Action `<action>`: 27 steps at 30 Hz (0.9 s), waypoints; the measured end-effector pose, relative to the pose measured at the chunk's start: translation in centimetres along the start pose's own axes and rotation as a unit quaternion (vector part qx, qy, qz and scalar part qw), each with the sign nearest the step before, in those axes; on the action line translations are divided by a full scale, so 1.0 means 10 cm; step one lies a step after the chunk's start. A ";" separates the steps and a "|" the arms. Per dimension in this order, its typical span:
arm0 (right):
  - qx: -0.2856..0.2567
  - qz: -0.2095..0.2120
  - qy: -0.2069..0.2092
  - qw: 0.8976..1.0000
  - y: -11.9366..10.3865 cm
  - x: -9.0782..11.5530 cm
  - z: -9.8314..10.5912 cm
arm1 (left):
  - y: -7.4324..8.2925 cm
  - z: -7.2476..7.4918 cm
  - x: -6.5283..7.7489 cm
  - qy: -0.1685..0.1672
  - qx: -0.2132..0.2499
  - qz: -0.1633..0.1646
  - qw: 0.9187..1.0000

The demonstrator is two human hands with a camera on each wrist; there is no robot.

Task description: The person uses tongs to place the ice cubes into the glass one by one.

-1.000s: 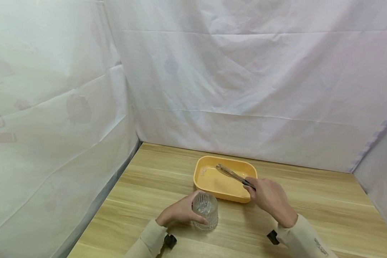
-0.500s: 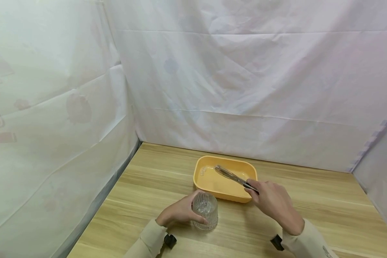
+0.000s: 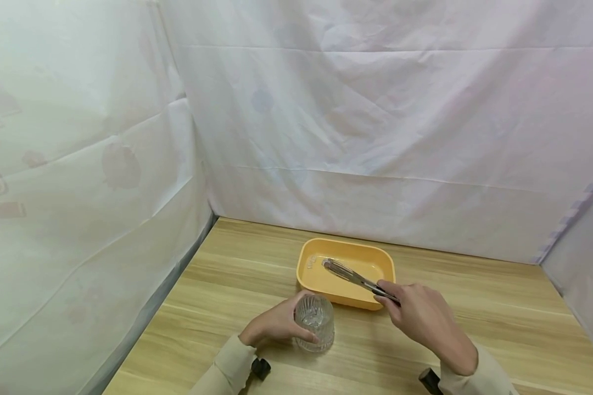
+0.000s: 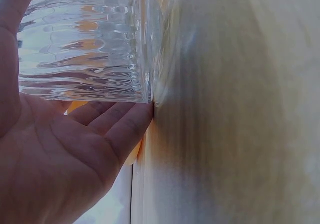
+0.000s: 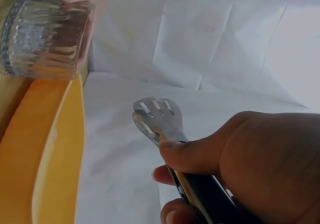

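My left hand grips a clear ribbed drinking glass standing on the table, thumb on its near side and fingers round behind. In the left wrist view the glass has its base right at the wood. My right hand holds a pair of metal tongs with dark handles, thumb pressing from above. The tongs' slotted tips are close together, over the yellow tray in the head view. Small clear pieces lie in the tray's left end.
The tray stands just behind the glass on a wood-grain table. White cloth hangs behind the table and along both sides. A dark wrist device sits under the left sleeve.
The right hand has drawn back toward the lower right. The tongs' tips have shifted slightly left and nearer over the tray, and their arms have come closer together. The left hand and glass have stayed put.
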State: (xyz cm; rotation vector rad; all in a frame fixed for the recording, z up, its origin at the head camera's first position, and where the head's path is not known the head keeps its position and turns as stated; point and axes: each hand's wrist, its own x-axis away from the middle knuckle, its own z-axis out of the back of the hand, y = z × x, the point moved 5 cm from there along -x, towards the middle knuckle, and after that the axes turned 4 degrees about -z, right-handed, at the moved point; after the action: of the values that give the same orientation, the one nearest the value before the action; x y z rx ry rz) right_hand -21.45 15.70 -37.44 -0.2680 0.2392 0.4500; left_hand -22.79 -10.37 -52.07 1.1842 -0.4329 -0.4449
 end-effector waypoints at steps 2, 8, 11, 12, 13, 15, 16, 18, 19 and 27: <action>0.000 0.004 0.004 1.000 -0.03 0.01 0.03 | 0.00 0.00 0.00 0.000 0.000 -0.001 1.000; -0.007 0.019 0.012 1.000 -0.11 0.06 0.10 | 0.02 0.00 0.00 0.000 0.004 0.001 1.000; -0.009 0.028 0.012 0.999 -0.15 0.07 0.12 | 0.03 0.01 0.00 0.000 0.004 0.002 1.000; -0.009 0.031 0.012 0.999 -0.16 0.07 0.13 | 0.03 0.01 0.00 0.000 0.002 0.002 1.000; -0.011 0.032 0.010 0.999 -0.17 0.08 0.13 | 0.03 0.02 0.00 0.001 -0.001 0.003 1.000; -0.012 0.034 0.006 0.999 -0.19 0.08 0.14 | 0.03 0.02 0.00 0.001 -0.006 0.003 1.000; -0.014 0.035 0.004 0.999 -0.20 0.09 0.14 | 0.03 0.02 0.00 0.001 -0.008 0.003 1.000; -0.015 0.038 0.003 0.999 -0.21 0.10 0.15 | 0.02 0.02 0.00 0.001 -0.010 0.003 1.000; -0.017 0.039 0.003 0.999 -0.22 0.10 0.15 | 0.02 0.02 0.00 0.000 -0.010 0.003 1.000; -0.024 0.040 -0.004 0.999 -0.25 0.12 0.14 | 0.00 0.01 0.00 -0.002 -0.009 0.003 1.000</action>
State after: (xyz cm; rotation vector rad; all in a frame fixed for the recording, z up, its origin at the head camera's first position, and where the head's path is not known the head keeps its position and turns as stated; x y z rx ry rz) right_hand -19.00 14.42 -35.92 -0.3032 0.2314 0.5371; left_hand -22.85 -10.47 -51.99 1.1651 -0.4351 -0.4443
